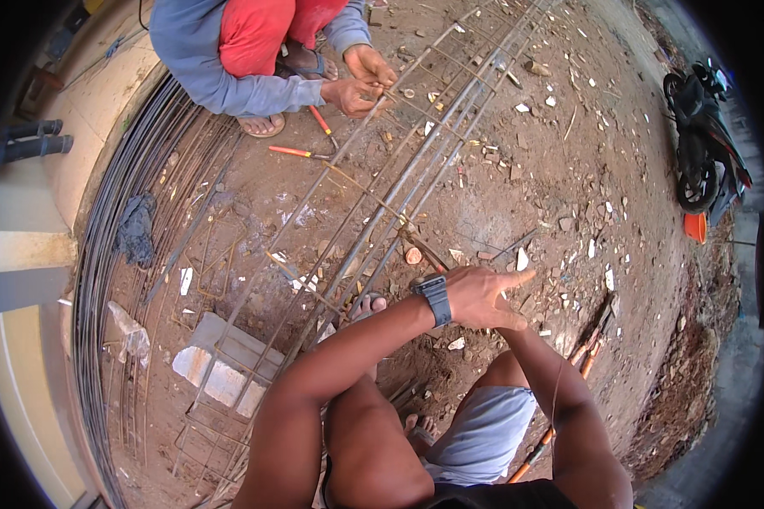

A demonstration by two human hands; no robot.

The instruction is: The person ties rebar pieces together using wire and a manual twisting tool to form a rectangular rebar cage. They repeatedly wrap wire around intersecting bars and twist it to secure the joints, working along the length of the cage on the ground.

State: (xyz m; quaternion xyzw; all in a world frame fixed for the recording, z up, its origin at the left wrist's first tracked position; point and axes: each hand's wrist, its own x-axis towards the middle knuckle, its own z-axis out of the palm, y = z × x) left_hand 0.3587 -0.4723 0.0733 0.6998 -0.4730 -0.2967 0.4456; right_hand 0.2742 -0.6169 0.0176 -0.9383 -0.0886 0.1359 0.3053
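My left hand [484,297], with a dark watch [434,299] on the wrist, reaches across in front of my right wrist. Its index finger and thumb are stretched apart, and I see nothing in it. My right forearm [560,382] rises from the lower right, but the right hand is hidden behind the left. A thin wire loop crosses that forearm. Just beyond my hands, a tool with dark reddish handles [426,248] slants up to the long rebar cage [382,208]. Whether my right hand grips it is hidden.
Opposite, a crouching person's hands [361,89] work at the cage's bar. Orange-handled pincers [301,153] lie beside them. A long orange-handled cutter [586,360] lies on my right. Loose rebar [102,280] and a concrete block [221,373] are on the left; a motorcycle [705,144] stands far right.
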